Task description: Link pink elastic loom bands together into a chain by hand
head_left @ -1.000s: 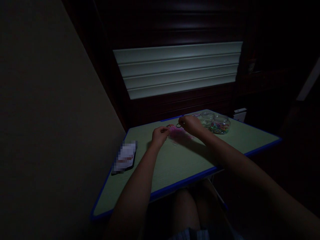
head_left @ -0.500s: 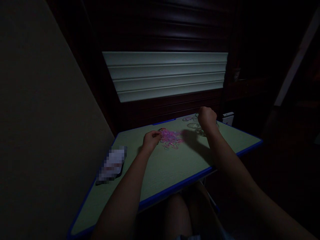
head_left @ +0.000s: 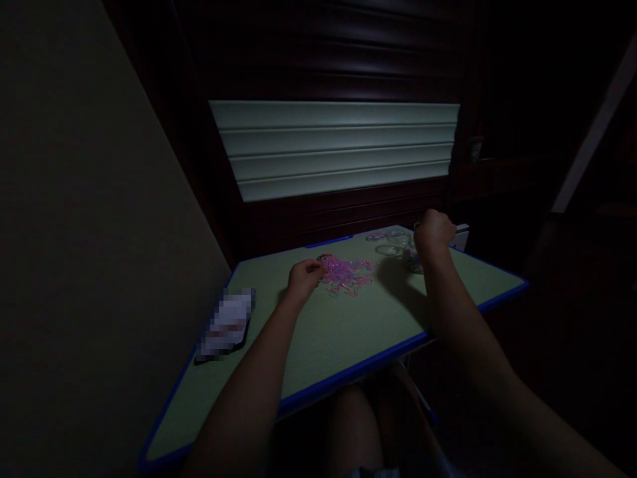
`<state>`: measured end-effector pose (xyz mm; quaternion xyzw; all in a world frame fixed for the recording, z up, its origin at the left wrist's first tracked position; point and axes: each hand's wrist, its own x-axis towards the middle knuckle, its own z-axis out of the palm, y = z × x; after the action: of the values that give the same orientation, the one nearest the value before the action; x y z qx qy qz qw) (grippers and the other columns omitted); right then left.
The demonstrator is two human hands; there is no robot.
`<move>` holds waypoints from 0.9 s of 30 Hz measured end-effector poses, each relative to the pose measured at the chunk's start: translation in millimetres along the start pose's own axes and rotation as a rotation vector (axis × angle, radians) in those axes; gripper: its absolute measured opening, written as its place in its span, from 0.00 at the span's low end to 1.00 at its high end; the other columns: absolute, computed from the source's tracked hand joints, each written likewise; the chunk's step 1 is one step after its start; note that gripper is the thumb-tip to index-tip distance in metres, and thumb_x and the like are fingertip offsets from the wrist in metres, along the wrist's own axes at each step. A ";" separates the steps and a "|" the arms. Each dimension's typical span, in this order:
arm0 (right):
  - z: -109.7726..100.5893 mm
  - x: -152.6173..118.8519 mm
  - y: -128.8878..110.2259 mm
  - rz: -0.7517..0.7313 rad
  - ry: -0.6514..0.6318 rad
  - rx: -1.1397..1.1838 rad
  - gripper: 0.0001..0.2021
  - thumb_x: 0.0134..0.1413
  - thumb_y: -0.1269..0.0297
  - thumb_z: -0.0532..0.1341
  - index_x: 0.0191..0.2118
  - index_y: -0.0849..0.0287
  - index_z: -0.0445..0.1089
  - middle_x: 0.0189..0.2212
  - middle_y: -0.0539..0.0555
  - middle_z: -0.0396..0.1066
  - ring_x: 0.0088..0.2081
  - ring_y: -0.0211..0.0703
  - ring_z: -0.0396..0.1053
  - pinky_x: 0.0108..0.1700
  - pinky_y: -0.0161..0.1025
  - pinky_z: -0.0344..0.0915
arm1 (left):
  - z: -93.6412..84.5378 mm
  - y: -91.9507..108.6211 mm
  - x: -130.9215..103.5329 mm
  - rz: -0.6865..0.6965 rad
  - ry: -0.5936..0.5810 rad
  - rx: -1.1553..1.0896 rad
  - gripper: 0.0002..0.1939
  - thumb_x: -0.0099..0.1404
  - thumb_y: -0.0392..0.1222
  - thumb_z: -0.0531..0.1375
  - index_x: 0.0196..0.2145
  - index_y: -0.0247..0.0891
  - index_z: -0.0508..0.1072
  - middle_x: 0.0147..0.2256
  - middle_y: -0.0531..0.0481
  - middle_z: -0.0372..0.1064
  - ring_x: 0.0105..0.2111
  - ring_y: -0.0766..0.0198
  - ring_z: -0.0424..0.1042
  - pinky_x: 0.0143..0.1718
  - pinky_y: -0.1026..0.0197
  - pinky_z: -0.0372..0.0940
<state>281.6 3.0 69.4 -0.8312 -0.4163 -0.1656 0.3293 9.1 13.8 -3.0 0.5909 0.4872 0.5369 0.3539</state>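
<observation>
A loose pile of small, shiny pink and purple loop-like pieces lies on the pale table. My left hand is at the pile's left edge, fingers curled in a pinch; whatever may be between the fingertips is too small to tell. Above the far right of the table is my right hand, closed, its fingertips turned away from me. Just below and left of it stand clear round containers, one of them with coloured bits inside, partly hidden by the hand. A clear lid-like disc lies beside them.
A phone-like flat object, blurred out, lies at the table's left side. Blue edging runs round the table. A wall stands close on the left, and a slatted panel is behind. My legs are under the front edge.
My right hand has moved right, from over the pile's side of the containers, uncovering more of them. My left hand stays at the pile with its fingers slightly shifted.
</observation>
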 end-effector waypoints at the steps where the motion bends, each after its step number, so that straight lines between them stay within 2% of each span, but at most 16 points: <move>1: -0.3 -0.1 0.7 0.000 -0.003 0.004 0.12 0.49 0.75 0.50 0.36 0.68 0.70 0.33 0.69 0.70 0.39 0.54 0.68 0.38 0.46 0.61 | 0.1 -0.6 0.4 0.001 0.001 -0.002 0.09 0.42 0.41 0.62 0.23 0.34 0.71 0.20 0.50 0.68 0.20 0.68 0.65 0.20 0.67 0.58; 9: -0.5 -1.9 6.1 -0.007 -0.100 0.010 0.13 0.49 0.73 0.52 0.37 0.69 0.71 0.33 0.71 0.69 0.39 0.56 0.68 0.36 0.46 0.62 | -0.2 -1.8 1.6 -0.004 0.025 -0.013 0.11 0.41 0.43 0.62 0.24 0.35 0.71 0.20 0.51 0.68 0.21 0.67 0.65 0.21 0.67 0.58; 17: -1.3 -3.0 1.0 -0.002 -0.115 -0.024 0.13 0.48 0.77 0.51 0.38 0.69 0.70 0.34 0.70 0.70 0.40 0.55 0.68 0.38 0.45 0.62 | -1.6 -6.0 5.0 0.013 0.027 0.002 0.10 0.42 0.43 0.62 0.24 0.35 0.71 0.20 0.51 0.67 0.21 0.67 0.65 0.21 0.66 0.58; 24: 4.1 -11.6 -12.3 -0.162 -0.127 0.012 0.13 0.51 0.74 0.50 0.37 0.67 0.70 0.34 0.69 0.69 0.39 0.52 0.69 0.38 0.42 0.62 | -2.3 -6.7 6.0 0.019 0.024 0.015 0.10 0.44 0.43 0.60 0.24 0.35 0.70 0.20 0.51 0.67 0.21 0.67 0.66 0.21 0.66 0.58; 27: 12.7 -23.4 -26.7 -0.334 -0.163 0.093 0.14 0.53 0.68 0.49 0.39 0.64 0.70 0.36 0.67 0.70 0.40 0.48 0.68 0.40 0.38 0.60 | -2.1 -4.8 5.2 0.023 0.031 0.042 0.09 0.44 0.43 0.60 0.24 0.35 0.70 0.20 0.51 0.67 0.20 0.68 0.65 0.21 0.67 0.58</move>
<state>246.2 9.7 58.3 -0.7452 -0.5808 -0.1308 0.3005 5.9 19.8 -5.7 0.5952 0.4972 0.5396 0.3276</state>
